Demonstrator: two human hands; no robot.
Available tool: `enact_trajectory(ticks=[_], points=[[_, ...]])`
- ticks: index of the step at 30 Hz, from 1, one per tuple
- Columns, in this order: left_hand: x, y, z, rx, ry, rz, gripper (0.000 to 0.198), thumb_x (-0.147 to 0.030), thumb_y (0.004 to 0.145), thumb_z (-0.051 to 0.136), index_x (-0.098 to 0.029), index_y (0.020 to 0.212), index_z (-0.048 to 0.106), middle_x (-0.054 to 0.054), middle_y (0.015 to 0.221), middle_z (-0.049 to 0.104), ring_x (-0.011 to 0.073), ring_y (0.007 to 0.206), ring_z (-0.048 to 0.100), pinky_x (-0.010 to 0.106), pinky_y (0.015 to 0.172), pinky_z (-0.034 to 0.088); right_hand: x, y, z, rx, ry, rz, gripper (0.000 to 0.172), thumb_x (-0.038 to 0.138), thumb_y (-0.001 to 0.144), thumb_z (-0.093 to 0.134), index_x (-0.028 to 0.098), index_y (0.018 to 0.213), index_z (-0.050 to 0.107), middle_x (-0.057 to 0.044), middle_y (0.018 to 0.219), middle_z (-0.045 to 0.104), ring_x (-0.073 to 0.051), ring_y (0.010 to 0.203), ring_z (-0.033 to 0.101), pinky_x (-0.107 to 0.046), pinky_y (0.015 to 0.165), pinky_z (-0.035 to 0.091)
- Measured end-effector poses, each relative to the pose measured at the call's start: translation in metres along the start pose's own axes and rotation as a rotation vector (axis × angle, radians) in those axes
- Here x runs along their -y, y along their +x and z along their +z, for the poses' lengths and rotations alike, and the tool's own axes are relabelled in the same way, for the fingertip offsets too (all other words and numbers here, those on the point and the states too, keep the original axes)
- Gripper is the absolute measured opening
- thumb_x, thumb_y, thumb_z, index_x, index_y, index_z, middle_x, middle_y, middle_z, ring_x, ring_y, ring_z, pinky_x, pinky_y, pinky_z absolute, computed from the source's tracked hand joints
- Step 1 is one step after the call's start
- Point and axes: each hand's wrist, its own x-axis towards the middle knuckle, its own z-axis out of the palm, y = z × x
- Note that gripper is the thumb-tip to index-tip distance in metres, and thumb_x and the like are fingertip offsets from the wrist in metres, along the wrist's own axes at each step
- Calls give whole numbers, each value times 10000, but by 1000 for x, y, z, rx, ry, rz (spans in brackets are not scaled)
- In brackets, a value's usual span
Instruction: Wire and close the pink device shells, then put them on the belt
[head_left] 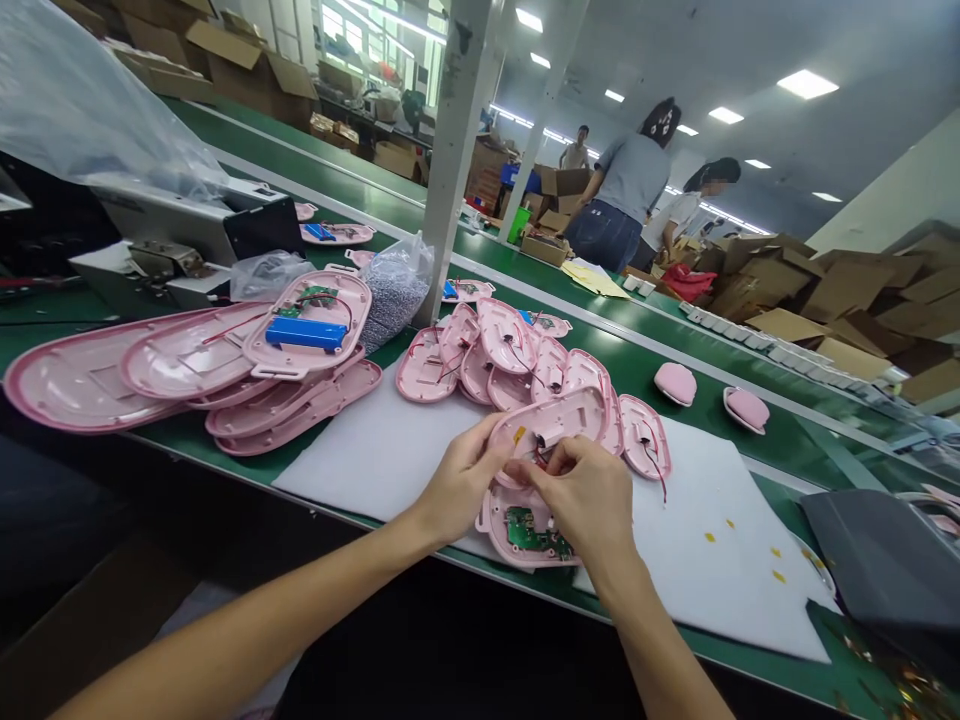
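Observation:
My left hand [459, 478] and my right hand [583, 498] both pinch a pink plastic shell [553, 420] held just above the white foam sheet [375, 450]. Red wires and a small yellow tape piece show inside the shell by my fingertips. Under my right hand lies another pink shell with a green circuit board [527, 533]. Behind my hands sits a pile of several pink shells with red wires [510, 365].
Large pink trays [187, 365], one with a blue battery [306, 332], are stacked at the left. A bag of small parts [394, 285] leans by a white post [450, 150]. Two pink pieces [676, 383] lie on the green belt. People work among cardboard boxes behind.

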Motion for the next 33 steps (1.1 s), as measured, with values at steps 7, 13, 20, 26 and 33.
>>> enact_trajectory(ticks=[7,13,20,26,33], points=[[-6,-2,-16,158,369,40,347,-179,871,514,-202,1213,569,37,1068,664,184,950,622,268,860,491,-23,-11,-38,-416,76,-268,339,318,762,754,180,1036,610,-92,971,624,-204,808,571,-325,693,488],[-65,7,-37,745,826,-163,577,-126,752,558,-356,1281,545,-34,1517,344,242,1376,362,357,1143,302,-38,-41,-51,-180,-156,-748,256,132,867,543,163,1095,656,-100,1052,666,-245,909,581,-403,839,517],[-68,41,11,592,1019,-531,698,-402,591,746,-230,1243,564,68,1192,628,300,1080,594,343,892,498,-63,-51,-28,-300,10,-804,149,70,832,546,146,901,654,-84,856,682,-183,783,642,-297,772,557],[-81,81,42,642,1059,-729,671,-333,466,782,-238,1114,637,28,1041,679,279,925,648,268,621,500,-141,-18,-85,-279,24,-190,144,207,891,517,207,982,628,-51,900,685,-177,795,654,-289,724,536],[-48,300,116,478,1070,-279,511,-409,726,706,-89,1115,617,135,1093,649,246,938,632,274,698,515,-196,123,-83,125,-93,418,315,293,855,519,111,1097,607,-156,985,679,-287,940,641,-370,779,457]])
